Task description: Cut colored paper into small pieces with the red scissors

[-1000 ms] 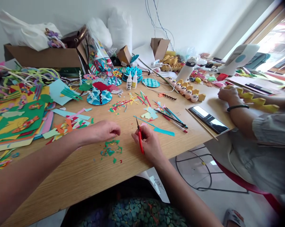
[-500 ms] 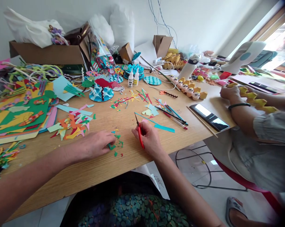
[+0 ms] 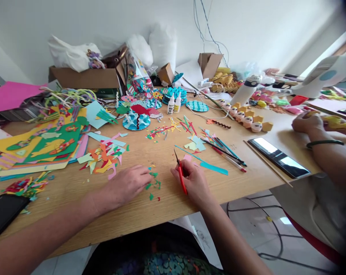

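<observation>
My right hand (image 3: 193, 181) is closed around red-handled scissors (image 3: 181, 177). Their thin dark blades point up and away from me and look closed. To its left, my left hand (image 3: 134, 181) rests low on the table with its fingers curled together. Its fingertips are beside small green paper scraps (image 3: 155, 184); whether something is pinched in them is hidden. Past the scissors lie a blue paper strip (image 3: 214, 168) and pale paper offcuts (image 3: 194, 144). A heap of coloured offcuts (image 3: 101, 154) is beyond my left wrist.
Coloured paper sheets (image 3: 38, 147) and a black phone (image 3: 6, 214) are on the left. Glue bottles (image 3: 174, 104) stand behind a blue disc (image 3: 137, 121) with a red paper fish. Pens (image 3: 224, 152), another phone (image 3: 278, 157) and a co-worker's hand (image 3: 309, 124) holding yellow egg carton are right.
My view has swung left, so things appear farther right and the black phone shows more fully. Both my hands stay nearly in place, and the scissors remain in my right hand.
</observation>
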Available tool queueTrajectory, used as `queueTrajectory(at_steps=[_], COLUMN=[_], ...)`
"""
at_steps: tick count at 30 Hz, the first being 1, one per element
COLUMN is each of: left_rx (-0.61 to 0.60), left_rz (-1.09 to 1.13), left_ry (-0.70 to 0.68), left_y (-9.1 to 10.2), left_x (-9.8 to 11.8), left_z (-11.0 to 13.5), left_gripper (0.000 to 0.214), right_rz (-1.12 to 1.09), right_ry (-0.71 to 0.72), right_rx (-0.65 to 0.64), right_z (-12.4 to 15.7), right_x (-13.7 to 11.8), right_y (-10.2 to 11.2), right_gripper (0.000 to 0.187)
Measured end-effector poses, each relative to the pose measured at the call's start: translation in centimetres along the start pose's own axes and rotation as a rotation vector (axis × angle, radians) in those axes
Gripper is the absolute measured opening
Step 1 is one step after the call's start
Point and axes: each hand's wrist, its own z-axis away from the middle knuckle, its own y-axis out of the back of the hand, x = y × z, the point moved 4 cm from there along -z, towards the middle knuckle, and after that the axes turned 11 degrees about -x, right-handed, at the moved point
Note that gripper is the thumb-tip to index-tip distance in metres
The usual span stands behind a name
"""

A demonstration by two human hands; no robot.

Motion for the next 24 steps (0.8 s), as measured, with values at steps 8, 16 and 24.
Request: queueTrajectory(at_steps=[8,16,24], left_rx=[0.023,-0.004,-0.067], left_rz=[0.196,0.186,0.195], left_ry=[0.385,0.480,0.392], left_y=[3.0,3.5,2.2], left_x=[-8.9,-14.0,-15.1], left_z=[5.0,4.0,0.8], left_gripper=[0.027,0.027,0.024], right_rz=[0.082,0.214,0.072], right_ry=[0.094,0.137,0.121], right_rx=[-0.154,-0.361,-0.366], right_z=[-0.2,-3.4,-5.8], right_x=[-0.9,-5.0,-4.6], right_y=[0.0,0.3,-1.7], right_gripper=[0.021,0.022,0.024])
